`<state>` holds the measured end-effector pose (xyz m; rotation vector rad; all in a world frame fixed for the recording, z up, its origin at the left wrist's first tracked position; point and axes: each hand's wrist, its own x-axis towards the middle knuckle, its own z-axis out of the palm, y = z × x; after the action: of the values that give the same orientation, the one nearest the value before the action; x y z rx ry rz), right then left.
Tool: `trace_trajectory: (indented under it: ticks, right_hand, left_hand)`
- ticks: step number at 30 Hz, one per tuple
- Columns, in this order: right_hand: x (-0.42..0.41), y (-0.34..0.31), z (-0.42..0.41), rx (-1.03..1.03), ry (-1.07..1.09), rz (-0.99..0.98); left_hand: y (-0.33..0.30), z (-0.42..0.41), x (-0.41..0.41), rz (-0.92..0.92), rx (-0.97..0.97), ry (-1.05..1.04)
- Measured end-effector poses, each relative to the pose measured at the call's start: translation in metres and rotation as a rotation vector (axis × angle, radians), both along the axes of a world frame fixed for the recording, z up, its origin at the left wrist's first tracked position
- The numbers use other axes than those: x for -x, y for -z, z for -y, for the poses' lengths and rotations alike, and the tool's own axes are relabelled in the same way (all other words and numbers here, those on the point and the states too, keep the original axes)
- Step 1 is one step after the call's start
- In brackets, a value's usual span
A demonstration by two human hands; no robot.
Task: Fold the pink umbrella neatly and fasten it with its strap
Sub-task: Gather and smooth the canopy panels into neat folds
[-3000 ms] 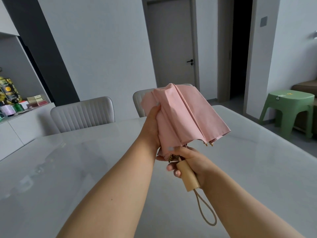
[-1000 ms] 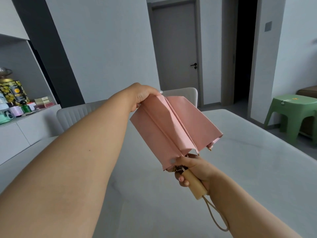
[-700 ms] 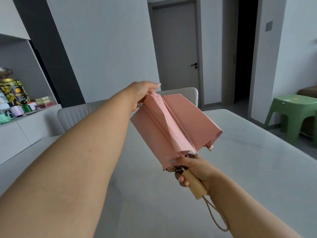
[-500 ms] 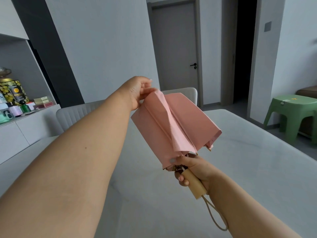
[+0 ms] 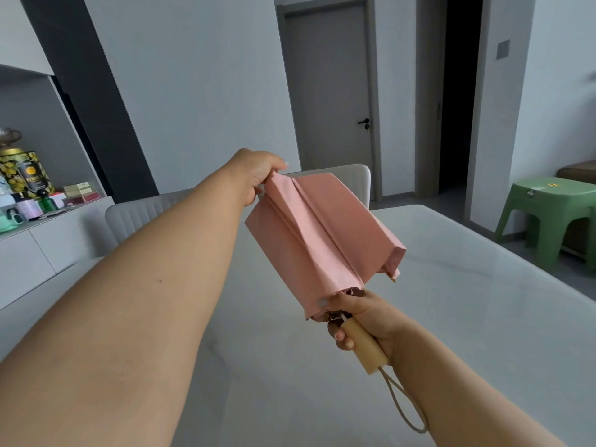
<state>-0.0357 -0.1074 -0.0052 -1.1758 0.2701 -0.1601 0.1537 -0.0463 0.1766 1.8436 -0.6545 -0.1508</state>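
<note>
Both of my hands hold the collapsed pink fabric umbrella [image 5: 322,240] in the air above the pale glossy table [image 5: 483,317]. My left hand [image 5: 254,174] pinches the far top corner of the canopy, though the fabric hides the fingertips. My right hand [image 5: 361,321] is curled tight around the light wooden handle [image 5: 364,346], thumb pressed on the gathered canopy edge. A beige cord loop [image 5: 404,408] hangs from the handle's end. Folds cover the ribs, and I cannot make out the fastening strap anywhere.
</note>
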Motion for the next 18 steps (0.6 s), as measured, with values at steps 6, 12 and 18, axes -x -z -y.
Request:
trace_trajectory:
  ticks: [6,12,18]
  right_hand:
    - [0.0,0.0,0.0,-0.012,0.002,0.01]
    - [0.001,0.0,0.002,-0.022,-0.013,0.021]
    - [-0.001,0.001,0.003,-0.027,0.015,0.021]
  left_hand:
    - [0.0,-0.002,-0.001,0.005,-0.075,0.031]
    - [-0.007,0.001,0.005,-0.295,0.095,0.07]
    - [-0.007,-0.004,0.02,0.022,0.108,-0.127]
